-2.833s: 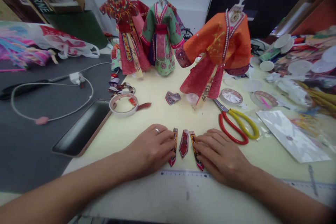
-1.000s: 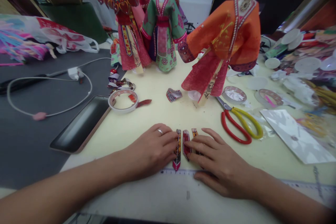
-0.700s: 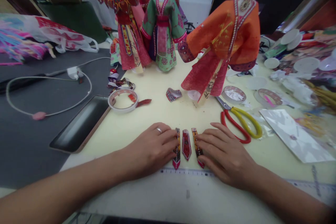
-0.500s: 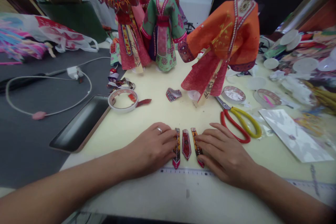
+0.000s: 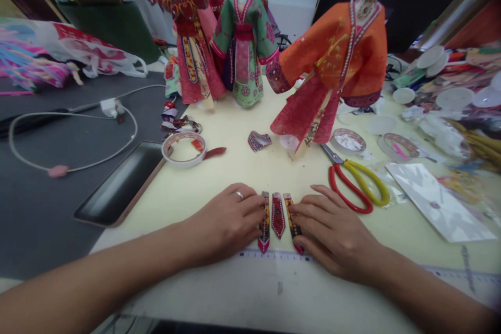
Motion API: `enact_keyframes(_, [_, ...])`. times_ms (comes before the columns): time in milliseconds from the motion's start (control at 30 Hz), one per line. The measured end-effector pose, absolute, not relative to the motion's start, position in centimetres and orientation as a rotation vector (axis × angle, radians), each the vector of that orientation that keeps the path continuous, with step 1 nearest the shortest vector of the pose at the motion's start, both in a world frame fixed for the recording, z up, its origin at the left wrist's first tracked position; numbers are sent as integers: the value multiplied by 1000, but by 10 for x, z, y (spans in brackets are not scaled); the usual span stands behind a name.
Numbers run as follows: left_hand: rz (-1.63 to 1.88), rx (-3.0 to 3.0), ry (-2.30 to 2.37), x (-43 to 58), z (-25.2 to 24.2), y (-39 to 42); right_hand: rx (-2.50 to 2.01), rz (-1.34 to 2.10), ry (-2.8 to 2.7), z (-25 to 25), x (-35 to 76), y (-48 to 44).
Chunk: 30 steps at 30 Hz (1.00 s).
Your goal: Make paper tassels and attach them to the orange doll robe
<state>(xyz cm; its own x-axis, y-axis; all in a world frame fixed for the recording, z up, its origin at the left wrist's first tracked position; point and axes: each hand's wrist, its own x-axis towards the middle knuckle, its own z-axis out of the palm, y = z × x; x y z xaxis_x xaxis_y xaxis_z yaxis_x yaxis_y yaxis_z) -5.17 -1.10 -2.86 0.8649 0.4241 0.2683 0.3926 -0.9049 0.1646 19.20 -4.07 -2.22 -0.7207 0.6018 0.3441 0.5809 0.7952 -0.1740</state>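
Three narrow patterned paper strips [image 5: 278,216] lie side by side on a cream work surface [image 5: 230,172], just apart, their long axes running away from you toward the paper costumes, pointed tips toward you. The middle strip is the shortest. The left one stands nearly straight, and the right one tilts, its near tip leaning to your right.

Your left hand [image 5: 225,219], a ring [image 5: 239,195] on one finger, rests palm down, open and flat, its fingers touching the left strip's outer edge. Your right hand [image 5: 332,232] lies palm down too, fingers slightly spread, against the right strip. Neither hand grips anything.

A ruler [image 5: 274,255] runs just below the tips. Red-and-yellow-handled scissors [image 5: 337,193] lie beyond your right hand, and a tape roll [image 5: 183,164] sits beyond your left, near a smartphone [image 5: 121,182]. Farther on stand an orange paper robe [image 5: 336,57], a green one [image 5: 242,47] and a red one [image 5: 191,62], each upright on a white stand.
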Motion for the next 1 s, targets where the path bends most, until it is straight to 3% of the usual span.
enact_keyframes(1000, [502, 2926, 629, -52, -31, -9, -907, 97, -2608, -24, 193, -41])
